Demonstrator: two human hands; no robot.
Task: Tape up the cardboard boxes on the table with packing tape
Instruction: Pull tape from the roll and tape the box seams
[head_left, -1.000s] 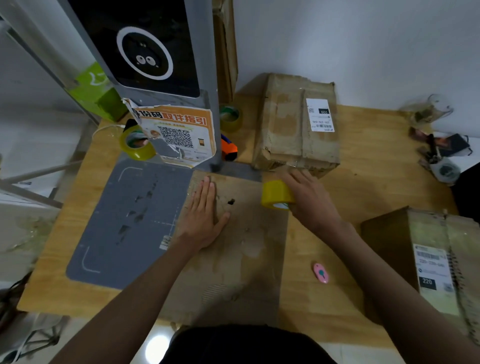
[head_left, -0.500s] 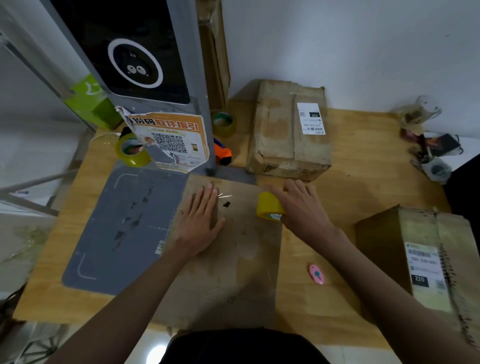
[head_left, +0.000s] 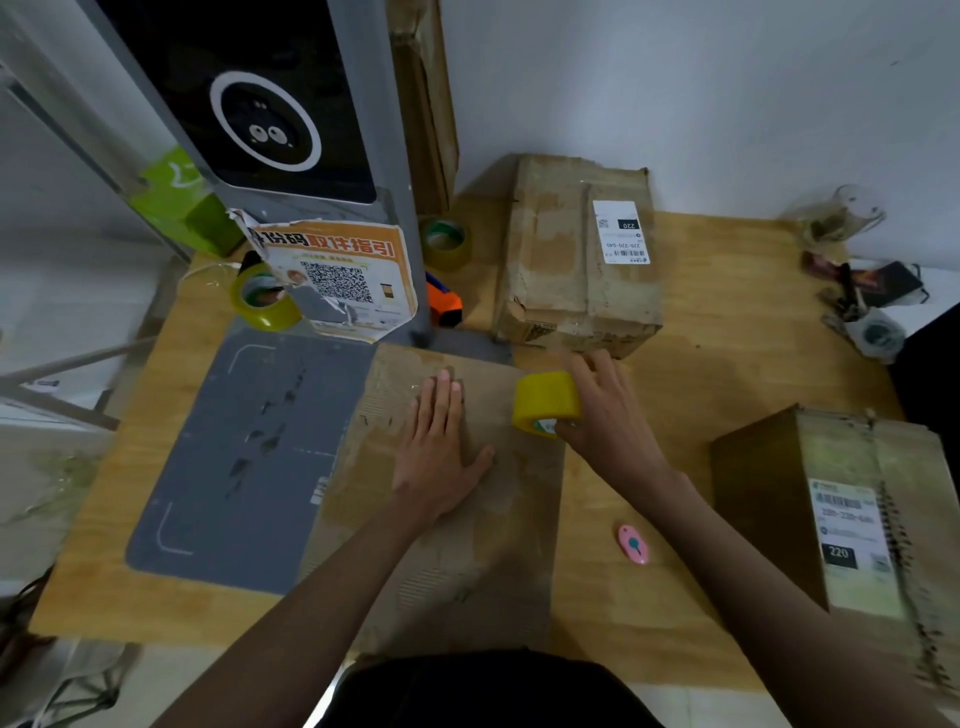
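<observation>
Fingers (head_left: 592, 384) of our right hand (head_left: 605, 415) curl round the yellow tape roll (head_left: 545, 402) over the flat cardboard box (head_left: 467, 519) on the counter (head_left: 727, 374); our left hand (head_left: 439, 457) presses it, straight and flat. Two boxes sit apart.

The table (head_left: 727, 395) is pale wood with a smooth, matt grain, and under the left hand (head_left: 439, 457) lies a flattened box (head_left: 467, 519) of rough, scuffed brown cardboard with patches of glossy clear tape. The tape roll (head_left: 545, 402) in the right hand (head_left: 605, 415) is smooth yellow plastic with a slight sheen. Left of the hands a matt grey mat (head_left: 234, 457) shows dark scuffs; beyond them a worn cardboard box (head_left: 576, 254) bears a white paper label (head_left: 621, 231).
</observation>
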